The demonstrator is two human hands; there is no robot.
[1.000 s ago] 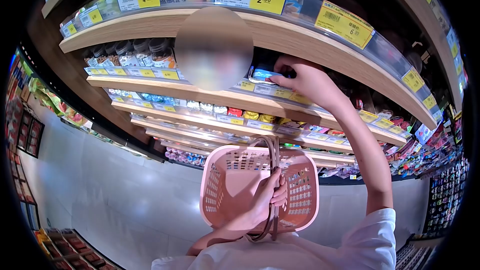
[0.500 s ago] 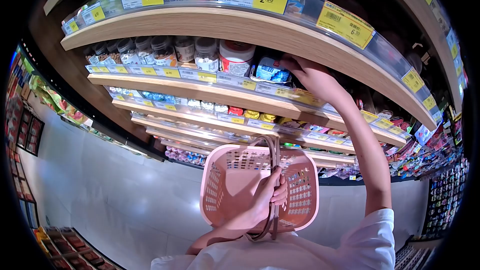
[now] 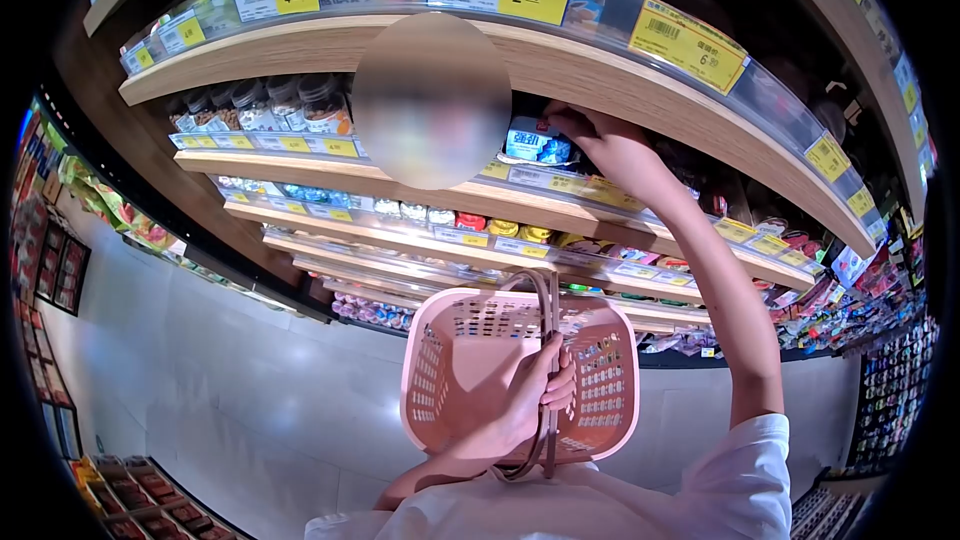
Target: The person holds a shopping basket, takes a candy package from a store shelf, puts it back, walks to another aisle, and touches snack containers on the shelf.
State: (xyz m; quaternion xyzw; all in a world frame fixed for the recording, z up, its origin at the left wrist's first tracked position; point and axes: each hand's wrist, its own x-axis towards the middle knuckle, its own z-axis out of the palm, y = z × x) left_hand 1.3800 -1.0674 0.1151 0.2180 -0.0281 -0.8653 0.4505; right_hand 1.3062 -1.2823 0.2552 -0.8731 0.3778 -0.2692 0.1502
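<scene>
My left hand [image 3: 540, 387] is closed round the brown handles [image 3: 549, 410] of a pink plastic basket [image 3: 430, 430], which hangs in front of me with its bare bottom showing. Up on the second visible shelf, my right hand [image 3: 600, 143] has its fingers on the upper right edge of a small blue pack [image 3: 538, 142]. White lettering and a red mark show on the front of the pack. It stands at the shelf's front edge, and the fingertips behind it are partly hidden.
Clear jars [image 3: 322, 105] line the same shelf to the left; a blurred disc covers part of that row. A wooden shelf edge [image 3: 300, 45] juts out just above my right hand. Yellow and red wrapped sweets [image 3: 535, 234] sit lower down. Hanging packets fill the right side.
The blue pack has turned, so its lettered front now faces me more. My right hand has shifted slightly up and left with it. My left hand and the basket hold still.
</scene>
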